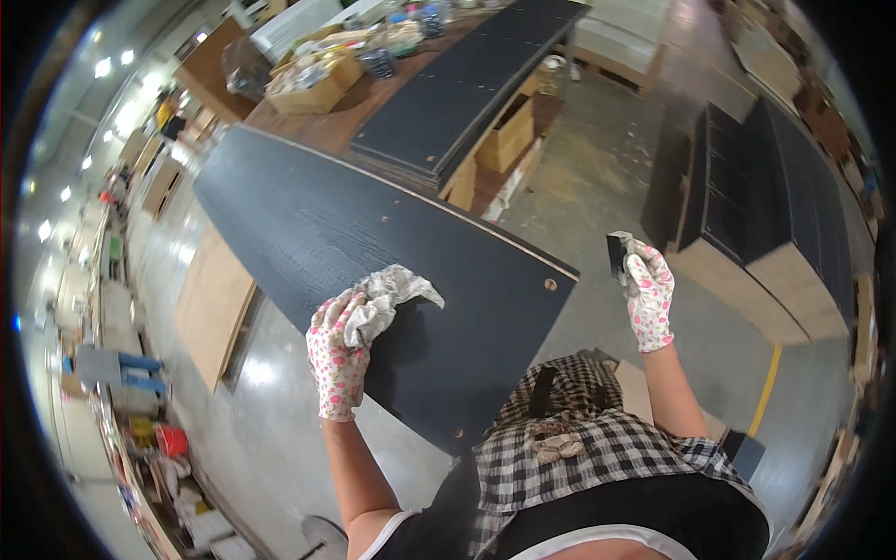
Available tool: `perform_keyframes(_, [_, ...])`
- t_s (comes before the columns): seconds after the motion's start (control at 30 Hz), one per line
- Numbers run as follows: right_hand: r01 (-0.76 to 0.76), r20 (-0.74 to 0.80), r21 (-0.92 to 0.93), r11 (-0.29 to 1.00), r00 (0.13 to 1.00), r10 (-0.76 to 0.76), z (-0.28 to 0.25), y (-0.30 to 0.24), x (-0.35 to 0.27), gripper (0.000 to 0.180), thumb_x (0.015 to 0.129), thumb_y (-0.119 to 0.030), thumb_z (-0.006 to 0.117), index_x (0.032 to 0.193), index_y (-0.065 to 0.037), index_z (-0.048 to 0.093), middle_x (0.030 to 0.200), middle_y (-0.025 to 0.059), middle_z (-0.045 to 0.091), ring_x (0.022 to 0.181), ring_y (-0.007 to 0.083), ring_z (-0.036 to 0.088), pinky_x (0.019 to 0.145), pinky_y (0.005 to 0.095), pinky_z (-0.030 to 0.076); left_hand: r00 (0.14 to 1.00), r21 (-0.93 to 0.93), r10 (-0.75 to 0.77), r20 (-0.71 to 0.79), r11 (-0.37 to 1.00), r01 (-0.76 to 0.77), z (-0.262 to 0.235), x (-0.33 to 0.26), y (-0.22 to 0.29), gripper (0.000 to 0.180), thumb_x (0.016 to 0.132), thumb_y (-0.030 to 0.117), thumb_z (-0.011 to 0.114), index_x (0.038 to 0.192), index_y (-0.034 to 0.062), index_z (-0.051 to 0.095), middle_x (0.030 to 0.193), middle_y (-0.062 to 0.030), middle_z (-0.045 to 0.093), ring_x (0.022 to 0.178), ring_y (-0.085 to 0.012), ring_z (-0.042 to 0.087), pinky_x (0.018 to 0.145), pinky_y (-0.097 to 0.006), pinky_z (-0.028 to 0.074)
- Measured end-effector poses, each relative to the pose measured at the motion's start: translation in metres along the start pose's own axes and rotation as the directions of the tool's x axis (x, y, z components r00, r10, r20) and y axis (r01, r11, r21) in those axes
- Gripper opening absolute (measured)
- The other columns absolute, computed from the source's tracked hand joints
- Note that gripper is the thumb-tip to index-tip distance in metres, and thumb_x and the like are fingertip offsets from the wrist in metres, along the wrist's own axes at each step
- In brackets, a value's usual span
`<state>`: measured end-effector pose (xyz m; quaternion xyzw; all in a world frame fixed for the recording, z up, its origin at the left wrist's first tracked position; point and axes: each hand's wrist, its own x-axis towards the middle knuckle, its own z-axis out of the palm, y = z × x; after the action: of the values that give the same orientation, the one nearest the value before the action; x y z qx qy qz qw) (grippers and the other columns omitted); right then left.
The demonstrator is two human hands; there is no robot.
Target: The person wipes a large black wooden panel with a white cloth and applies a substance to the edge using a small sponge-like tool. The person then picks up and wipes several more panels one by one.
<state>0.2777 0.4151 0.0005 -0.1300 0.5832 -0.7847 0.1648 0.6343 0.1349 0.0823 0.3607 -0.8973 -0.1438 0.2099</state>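
Observation:
My left hand (338,350), in a white glove with pink flowers, is closed on a crumpled white rag (387,299). The rag rests against the dark face of a long black panel (448,252) that lies across in front of me. Faint wet-looking streaks show on the panel beyond the rag, and small round holes dot its face near the edges. Off the panel's right end, my right hand (650,294), gloved alike, is closed on a small flat black piece (616,255), like a scraper. Its handle is hidden by the fingers.
Behind the panel stands a brown workbench (289,126) with a cardboard box (317,84) of oddments and more black boards (457,93). Stacks of black-faced boards (723,224) stand at right. A bare wooden board (210,308) is at left. Another person (103,366) is far left.

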Motion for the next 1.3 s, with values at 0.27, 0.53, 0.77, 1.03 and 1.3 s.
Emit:
perform_keyframes(0.27, [-0.149, 0.332, 0.09, 0.985, 0.937, 0.111, 0.047, 0.031, 0.105, 0.02, 0.094, -0.003, 0.065, 0.115, -0.001, 0.068, 0.11, 0.004, 0.07, 0.086, 0.0083, 0.062, 0.073, 0.0232, 0.05, 0.969, -0.39, -0.24, -0.059, 0.899, 0.199, -0.01, 0.007, 0.052, 0.053, 0.068, -0.008, 0.067, 0.118, 0.0091, 0.072, 0.121, -0.0092, 0.07, 0.111, -0.0308, 0.062, 0.101, -0.04, 0.048])
perform_keyframes(0.53, [-0.243, 0.43, 0.001, 0.97, 0.876, 0.219, 0.0, 0.016, 0.197, 0.023, 0.093, -0.005, 0.069, 0.116, -0.002, 0.07, 0.101, 0.0016, 0.072, 0.078, 0.0064, 0.061, 0.067, 0.0227, 0.049, 0.961, 0.171, 0.011, 0.275, 0.983, -0.06, 0.053, 0.1, 0.15, 0.043, 0.066, 0.01, 0.072, 0.108, 0.0126, 0.073, 0.114, -0.0113, 0.071, 0.112, -0.0341, 0.062, 0.098, -0.043, 0.047])
perform_keyframes(0.77, [-0.32, 0.425, 0.034, 0.947, 0.862, 0.277, -0.02, 0.042, 0.264, 0.024, 0.093, 0.002, 0.067, 0.117, -0.001, 0.069, 0.106, 0.0029, 0.071, 0.089, 0.0079, 0.065, 0.077, 0.0243, 0.053, 0.771, 0.524, -0.338, 0.539, 0.852, 0.007, 0.086, 0.128, 0.154, 0.025, 0.074, 0.03, 0.073, 0.095, 0.0156, 0.077, 0.09, -0.0103, 0.073, 0.092, -0.0303, 0.066, 0.086, -0.042, 0.049])
perform_keyframes(1.03, [-0.271, 0.539, 0.075, 0.96, 0.821, 0.189, 0.059, 0.074, 0.36, 0.025, 0.094, 0.004, 0.064, 0.119, 0.001, 0.068, 0.108, 0.0034, 0.071, 0.088, 0.0074, 0.063, 0.076, 0.0235, 0.052, 0.958, 0.134, -0.171, 0.23, 0.981, 0.143, 0.132, 0.312, 0.115, 0.026, 0.079, 0.017, 0.072, 0.104, 0.0094, 0.073, 0.095, -0.0178, 0.072, 0.091, -0.0389, 0.068, 0.082, -0.044, 0.055])
perform_keyframes(1.3, [-0.135, 0.465, 0.0, 0.991, 0.877, 0.119, 0.123, 0.073, 0.491, 0.021, 0.092, 0.001, 0.068, 0.113, -0.001, 0.07, 0.107, 0.0057, 0.073, 0.086, 0.0091, 0.065, 0.074, 0.0249, 0.053, 0.987, 0.293, -0.157, 0.015, 0.945, 0.146, 0.266, 0.455, 0.027, 0.046, 0.091, 0.032, 0.061, 0.135, 0.0194, 0.058, 0.131, -0.0167, 0.061, 0.117, -0.0438, 0.056, 0.097, -0.056, 0.047])
